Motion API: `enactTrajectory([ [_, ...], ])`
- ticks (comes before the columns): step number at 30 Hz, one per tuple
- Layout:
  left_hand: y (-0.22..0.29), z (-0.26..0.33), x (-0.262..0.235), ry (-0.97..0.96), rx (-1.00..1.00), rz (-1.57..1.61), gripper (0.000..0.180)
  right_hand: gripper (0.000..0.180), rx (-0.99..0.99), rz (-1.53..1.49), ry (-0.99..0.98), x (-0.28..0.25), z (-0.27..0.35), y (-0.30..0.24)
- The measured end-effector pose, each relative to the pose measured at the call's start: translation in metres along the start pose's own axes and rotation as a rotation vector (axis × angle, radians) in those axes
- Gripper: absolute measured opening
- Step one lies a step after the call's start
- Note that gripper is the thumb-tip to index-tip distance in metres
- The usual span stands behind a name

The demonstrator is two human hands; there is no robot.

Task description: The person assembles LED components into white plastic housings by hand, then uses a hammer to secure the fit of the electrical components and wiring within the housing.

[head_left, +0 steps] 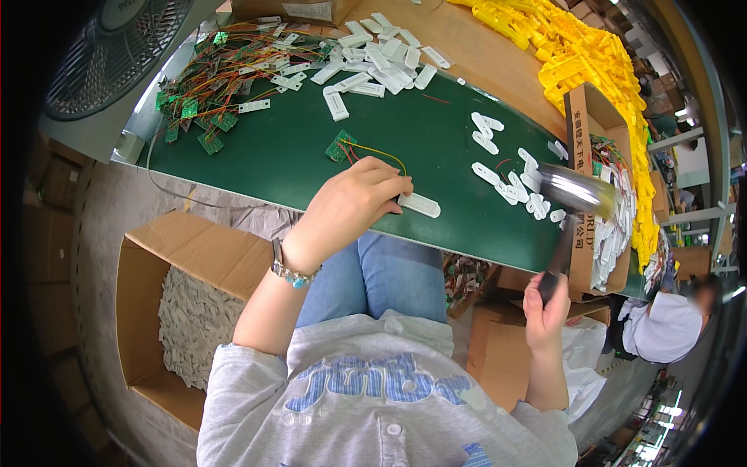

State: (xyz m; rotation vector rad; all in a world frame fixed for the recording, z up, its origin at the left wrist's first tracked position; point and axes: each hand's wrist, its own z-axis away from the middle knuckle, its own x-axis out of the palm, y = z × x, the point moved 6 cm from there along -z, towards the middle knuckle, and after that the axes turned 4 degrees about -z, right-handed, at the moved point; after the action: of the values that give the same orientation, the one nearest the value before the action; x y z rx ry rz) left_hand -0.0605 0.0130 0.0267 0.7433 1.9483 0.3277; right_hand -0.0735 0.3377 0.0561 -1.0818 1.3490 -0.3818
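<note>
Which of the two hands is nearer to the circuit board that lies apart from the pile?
Left. The left hand is just on the near side of the board; the right hand is well off to the right, holding a hammer.

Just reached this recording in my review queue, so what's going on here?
A person sits at a green table, left hand holding one end of a white plastic strip by a wired circuit board. The right hand grips a hammer, its head blurred, near an open cardboard box. More white strips lie toward the back.
</note>
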Motion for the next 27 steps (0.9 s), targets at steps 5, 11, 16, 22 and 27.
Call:
enactTrajectory([
  [5, -0.001, 0.001, 0.000, -0.025, -0.024, -0.006, 0.025, 0.023, -0.185, 0.447, -0.251, 0.035, -0.008, -0.021],
  [11, -0.001, 0.000, 0.001, -0.013, -0.009, 0.008, 0.023, 0.024, -0.010, 0.191, -0.050, 0.025, -0.009, -0.010],
  [16, 0.000, 0.001, -0.001, -0.029, -0.020, 0.000, 0.023, 0.023, -0.137, 0.325, -0.166, 0.031, -0.019, -0.014],
  [22, -0.003, 0.001, -0.002, -0.029, -0.125, 0.078, 0.034, 0.026, -0.048, -0.094, 0.108, 0.001, -0.005, 0.017],
  [27, -0.005, 0.001, -0.001, -0.016, -0.106, 0.063, 0.042, 0.031, -0.257, 0.435, -0.220, 0.053, -0.022, -0.029],
])
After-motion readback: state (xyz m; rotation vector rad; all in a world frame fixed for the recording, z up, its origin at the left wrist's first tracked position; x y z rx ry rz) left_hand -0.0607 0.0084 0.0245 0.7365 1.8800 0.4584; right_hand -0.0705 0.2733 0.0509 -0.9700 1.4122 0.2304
